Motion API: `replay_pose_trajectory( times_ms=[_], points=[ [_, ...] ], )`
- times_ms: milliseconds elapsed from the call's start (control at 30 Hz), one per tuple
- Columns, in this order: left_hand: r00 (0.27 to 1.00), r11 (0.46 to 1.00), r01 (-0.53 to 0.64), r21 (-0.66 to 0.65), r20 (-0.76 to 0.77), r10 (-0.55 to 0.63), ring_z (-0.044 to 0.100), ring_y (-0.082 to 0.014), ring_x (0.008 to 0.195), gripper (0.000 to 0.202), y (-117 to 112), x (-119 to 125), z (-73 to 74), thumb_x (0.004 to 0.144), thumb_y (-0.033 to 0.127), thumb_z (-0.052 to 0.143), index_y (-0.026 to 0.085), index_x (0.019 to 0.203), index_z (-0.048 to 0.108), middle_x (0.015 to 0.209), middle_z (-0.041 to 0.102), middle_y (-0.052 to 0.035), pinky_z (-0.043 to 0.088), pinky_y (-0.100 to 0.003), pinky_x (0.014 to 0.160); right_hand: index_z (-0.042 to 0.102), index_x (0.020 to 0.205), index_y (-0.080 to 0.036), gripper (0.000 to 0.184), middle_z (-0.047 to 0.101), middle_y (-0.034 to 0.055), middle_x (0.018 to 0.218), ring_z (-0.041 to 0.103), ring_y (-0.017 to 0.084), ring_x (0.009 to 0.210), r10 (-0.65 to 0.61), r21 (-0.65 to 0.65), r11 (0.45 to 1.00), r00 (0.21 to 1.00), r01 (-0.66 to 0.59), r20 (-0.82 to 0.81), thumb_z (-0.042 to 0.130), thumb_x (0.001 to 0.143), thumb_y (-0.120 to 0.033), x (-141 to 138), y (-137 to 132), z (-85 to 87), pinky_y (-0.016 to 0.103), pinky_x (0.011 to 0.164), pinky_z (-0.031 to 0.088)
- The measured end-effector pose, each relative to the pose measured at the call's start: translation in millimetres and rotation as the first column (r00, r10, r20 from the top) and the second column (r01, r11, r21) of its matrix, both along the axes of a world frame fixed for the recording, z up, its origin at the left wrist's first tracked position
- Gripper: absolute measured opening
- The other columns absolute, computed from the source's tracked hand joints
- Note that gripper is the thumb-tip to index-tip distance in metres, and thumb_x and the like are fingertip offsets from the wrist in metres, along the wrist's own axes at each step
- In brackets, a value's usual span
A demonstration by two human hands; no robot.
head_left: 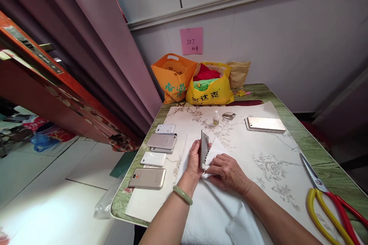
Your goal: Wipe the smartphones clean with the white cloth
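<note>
My left hand [194, 159] is closed round a silver phone [204, 148], holding it up on its edge above the table. My right hand [227, 172] presses a white cloth [214, 206] against the phone's lower right side, fingers pinched on the fabric. The cloth runs from the phone down towards me over the table. A green bangle [182, 194] sits on my left wrist.
Several phones [161, 141] lie in a column at the left of the white floral paper [267, 160]; a gold phone [265, 124] lies far right. A small bottle [216, 118] and metal rings [229, 115] stand beyond. Scissors [327, 195] lie at right. Orange bag [173, 76] and yellow bag [209, 84] at back.
</note>
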State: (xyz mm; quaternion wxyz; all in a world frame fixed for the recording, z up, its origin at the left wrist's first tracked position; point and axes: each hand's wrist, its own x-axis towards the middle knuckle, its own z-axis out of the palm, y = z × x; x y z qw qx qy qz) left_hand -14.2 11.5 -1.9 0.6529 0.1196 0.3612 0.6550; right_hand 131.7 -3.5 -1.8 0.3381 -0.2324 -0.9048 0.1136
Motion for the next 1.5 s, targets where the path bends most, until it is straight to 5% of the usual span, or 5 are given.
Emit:
replay_pose_trajectory(
  times_ms=[200,367,700,1133,1500],
  points=[
    [0.992,0.998,0.03,-0.057,0.125,-0.023,0.07,-0.0172,0.077,0.024,0,-3,-2.2,0.078,0.033,0.073,0.016,0.093,0.067,0.087,0.074,-0.0057,0.054,-0.028,0.077,0.064,0.071,-0.021,0.014,0.056,0.0014,0.063,0.049,0.016,0.064,-0.239,0.011,0.971,0.971,0.239,-0.006,0.058,0.083,-0.022,5,9,-8.2,0.031,0.066,0.035],
    [0.992,0.995,0.089,-0.052,0.094,-0.084,0.071,-0.0181,0.078,0.02,-6,-4,-3.9,0.078,0.032,0.074,0.018,0.091,0.066,0.097,0.074,-0.0058,0.054,-0.032,0.084,0.067,0.091,-0.021,0.014,0.064,0.0026,0.075,0.057,0.017,0.068,-0.55,-0.168,0.833,0.762,0.526,-0.342,0.054,0.092,-0.026,18,19,-8.0,0.029,0.065,0.044],
    [0.97,0.977,0.169,0.134,-0.198,-0.14,0.052,-0.0278,0.128,0.014,0,8,0.6,0.072,0.023,0.077,0.016,0.069,0.066,0.138,0.059,-0.0113,0.036,-0.037,0.109,0.067,0.113,-0.024,0.025,0.072,0.0041,0.101,0.064,0.02,0.097,-0.021,0.162,0.985,0.976,0.057,-0.217,0.051,0.094,-0.025,2,1,11.6,0.042,0.099,0.044],
    [0.953,0.955,0.277,0.101,-0.153,-0.26,0.057,-0.0125,0.067,0.021,-10,12,7.9,0.073,0.032,0.076,0.015,0.078,0.065,0.072,0.065,-0.0002,0.044,-0.025,0.07,0.065,0.122,-0.028,0.03,0.067,0.0047,0.124,0.06,0.022,0.115,-0.386,-0.032,0.915,0.847,0.403,-0.365,0.052,0.096,-0.022,13,18,-2.6,0.044,0.106,0.039],
    [0.951,0.95,0.302,0.084,-0.099,-0.294,0.05,-0.0068,0.053,0.027,-11,6,11.8,0.072,0.027,0.075,0.016,0.063,0.052,0.073,0.066,0.0003,0.04,-0.019,0.055,0.073,0.104,-0.02,0.024,0.07,0.0033,0.093,0.064,0.018,0.085,-0.528,-0.606,0.783,0.665,0.139,-0.529,0.058,0.094,-0.036,8,24,-15.0,0.028,0.077,0.051]
  ],
)
